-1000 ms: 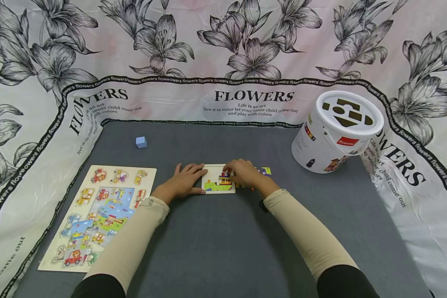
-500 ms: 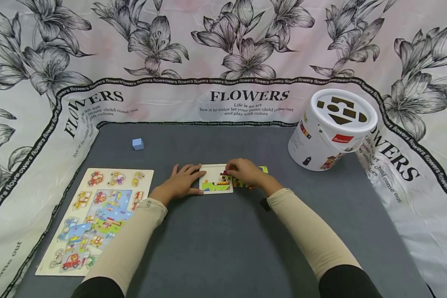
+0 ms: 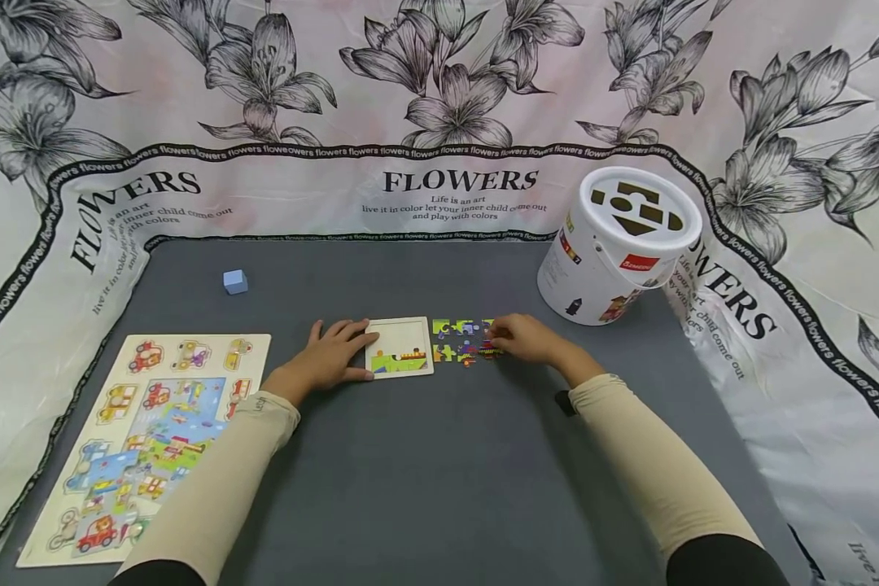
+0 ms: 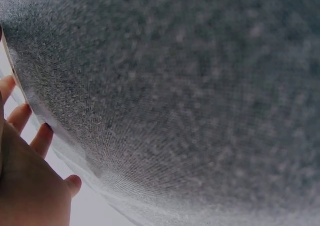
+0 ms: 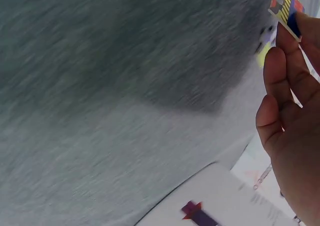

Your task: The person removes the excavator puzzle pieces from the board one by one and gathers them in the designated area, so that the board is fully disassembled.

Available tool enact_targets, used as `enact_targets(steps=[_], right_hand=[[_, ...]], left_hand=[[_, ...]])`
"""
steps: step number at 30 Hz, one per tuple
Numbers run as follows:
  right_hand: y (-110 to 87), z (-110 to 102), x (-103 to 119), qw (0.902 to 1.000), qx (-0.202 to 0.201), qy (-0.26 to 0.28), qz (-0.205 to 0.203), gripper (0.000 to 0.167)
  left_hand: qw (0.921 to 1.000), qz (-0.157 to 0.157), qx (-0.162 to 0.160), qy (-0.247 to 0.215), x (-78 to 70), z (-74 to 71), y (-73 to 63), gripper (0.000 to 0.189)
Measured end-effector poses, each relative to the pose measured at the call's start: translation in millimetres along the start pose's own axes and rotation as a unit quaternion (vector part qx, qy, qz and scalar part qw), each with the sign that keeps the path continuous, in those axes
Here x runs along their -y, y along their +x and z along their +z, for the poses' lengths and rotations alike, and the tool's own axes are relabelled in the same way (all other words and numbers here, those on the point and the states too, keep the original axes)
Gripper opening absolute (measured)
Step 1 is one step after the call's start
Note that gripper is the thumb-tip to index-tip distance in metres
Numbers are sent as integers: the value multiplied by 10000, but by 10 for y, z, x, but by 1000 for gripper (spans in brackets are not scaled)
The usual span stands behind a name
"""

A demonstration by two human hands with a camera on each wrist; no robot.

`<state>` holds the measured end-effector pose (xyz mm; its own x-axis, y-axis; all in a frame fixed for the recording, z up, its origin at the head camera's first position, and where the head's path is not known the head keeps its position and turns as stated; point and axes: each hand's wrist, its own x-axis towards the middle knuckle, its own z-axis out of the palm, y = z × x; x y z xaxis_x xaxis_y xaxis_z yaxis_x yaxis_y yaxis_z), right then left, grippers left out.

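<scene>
My left hand (image 3: 322, 358) lies with spread fingers along the left edge of a small wooden puzzle tray (image 3: 391, 334). Green joined pieces (image 3: 395, 362) fill the tray's lower strip. Right of the tray lie several loose jigsaw pieces (image 3: 454, 328), green, purple and orange. Over their right end, my right hand (image 3: 529, 338) pinches a jigsaw piece (image 5: 286, 7) between thumb and index finger; in the right wrist view it shows yellow-black stripes and blue. In the left wrist view, the fingers (image 4: 42, 138) touch the tray's pale edge.
A large wooden vehicle puzzle board (image 3: 139, 358) with picture sheets on it lies at left, partly under the left forearm. A blue cube (image 3: 235, 282) sits at the back left. A white lidded bucket (image 3: 593, 277) stands at the back right on the grey cloth (image 3: 425, 472).
My right hand has moved right, from over the tray's right edge to the far end of the loose pieces, still pinching a piece. The left hand stays at the tray. The head view has shifted.
</scene>
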<state>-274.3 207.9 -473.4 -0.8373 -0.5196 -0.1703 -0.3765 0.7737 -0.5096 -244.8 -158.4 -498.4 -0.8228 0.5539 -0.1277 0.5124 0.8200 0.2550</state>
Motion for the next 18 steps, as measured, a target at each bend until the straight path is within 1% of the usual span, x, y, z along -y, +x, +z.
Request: enact_targets(steps=[3, 7, 13, 18], right_hand=[[-50, -5, -54, 9999, 55, -57, 65, 14], [-45, 15, -55, 9998, 46, -175, 20, 13], [-45, 44, -79, 9991, -141, -400, -7, 10], [-40, 38, -75, 9973, -432, -596, -64, 10]], left_hand=[[10000, -4, 12, -7, -3, -1, 5, 74], [10000, 34, 51, -73, 20, 6, -12, 74], [9999, 36, 86, -124, 26, 35, -10, 74], [9999, 13, 70, -97, 24, 21, 27, 75]])
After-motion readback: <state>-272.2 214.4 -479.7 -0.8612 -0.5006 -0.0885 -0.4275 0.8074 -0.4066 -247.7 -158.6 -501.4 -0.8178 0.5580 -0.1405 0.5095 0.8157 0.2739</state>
